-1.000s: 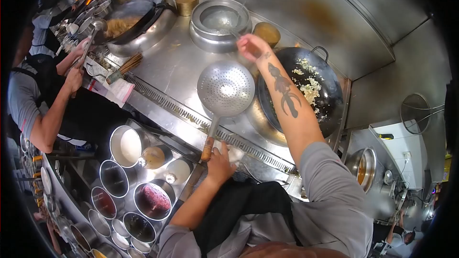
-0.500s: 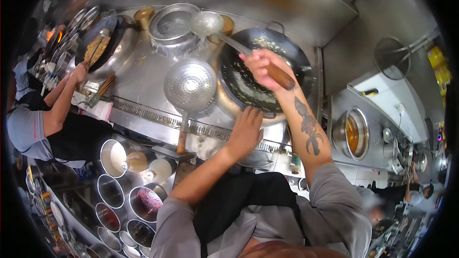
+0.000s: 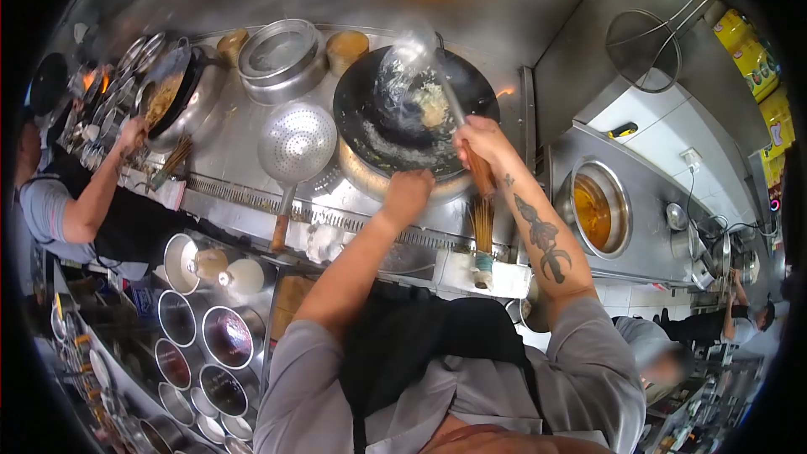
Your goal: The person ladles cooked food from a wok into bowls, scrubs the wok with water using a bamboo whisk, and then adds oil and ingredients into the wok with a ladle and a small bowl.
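My right hand [image 3: 486, 141] is wrapped round the wooden handle of a ladle [image 3: 450, 99]. The ladle's bowl, smeared by motion, is over the far part of a black wok [image 3: 357, 88]. Pale food bits [image 3: 431, 106] and a little liquid lie in the wok. At the near rim, my left hand [image 3: 409, 193] is closed on the wok's edge; the wok's near handle is hidden under it. A perforated strainer [image 3: 297, 145] rests left of the wok, its wooden handle toward me.
A lidded metal pot [image 3: 282, 59] stands behind the strainer. A bamboo brush [image 3: 482, 240] sits on the front ledge. Seasoning containers [image 3: 227, 336] are low on the left. A basin of orange liquid [image 3: 598, 206] is at right. A co-worker [image 3: 101, 210] stirs another wok at left.
My right hand has lowered, and the ladle has moved from above the metal pot to over the wok. My left hand has closed on the near rim. The view has shifted.
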The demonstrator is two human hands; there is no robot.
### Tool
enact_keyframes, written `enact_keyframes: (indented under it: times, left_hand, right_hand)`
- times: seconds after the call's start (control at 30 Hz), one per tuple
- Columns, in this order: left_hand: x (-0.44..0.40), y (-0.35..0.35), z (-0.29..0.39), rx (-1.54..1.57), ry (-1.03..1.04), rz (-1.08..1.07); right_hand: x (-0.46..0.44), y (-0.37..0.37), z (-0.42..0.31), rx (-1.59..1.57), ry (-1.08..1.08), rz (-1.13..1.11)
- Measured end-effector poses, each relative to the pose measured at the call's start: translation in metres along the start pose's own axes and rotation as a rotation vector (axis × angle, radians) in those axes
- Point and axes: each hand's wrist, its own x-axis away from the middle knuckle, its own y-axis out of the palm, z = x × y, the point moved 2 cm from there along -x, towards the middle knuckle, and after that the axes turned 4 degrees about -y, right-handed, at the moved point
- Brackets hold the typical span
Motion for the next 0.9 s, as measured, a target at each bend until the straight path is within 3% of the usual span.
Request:
enact_keyframes:
  times: [0.13, 0.3, 0.37, 0.4, 0.57, 0.73, 0.9]
  left_hand:
    - [-0.005, 0.012, -0.004, 0.005, -0.045, 0.029]
    - [-0.006, 0.006, -0.006, 0.182, -0.038, 0.080]
    - [0.001, -0.020, 0.001, 0.318, -0.003, 0.260]
    - [0.007, -0.040, 0.005, 0.382, 0.014, 0.352]
    - [0.082, -0.108, -0.033, 0.433, -0.079, 0.203]
    - [0.179, -0.176, -0.081, 0.425, -0.461, 0.164]
    - [0.253, -0.216, -0.102, 0.375, -0.790, 0.301]
  right_hand:
    - [0.002, -0.021, 0.000, 0.168, -0.376, 0.161]
    - [-0.010, -0.038, -0.027, 0.512, -0.543, 0.209]
    - [-0.043, -0.029, -0.018, 0.620, -0.646, 0.226]
    - [-0.054, -0.016, -0.021, 0.613, -0.645, 0.243]
    - [-0.132, 0.083, -0.053, 0.471, -0.411, 0.105]
    - [-0.259, 0.194, -0.057, 0.385, -0.396, 0.043]
    - [-0.315, 0.293, -0.046, 0.678, -0.280, -0.056]
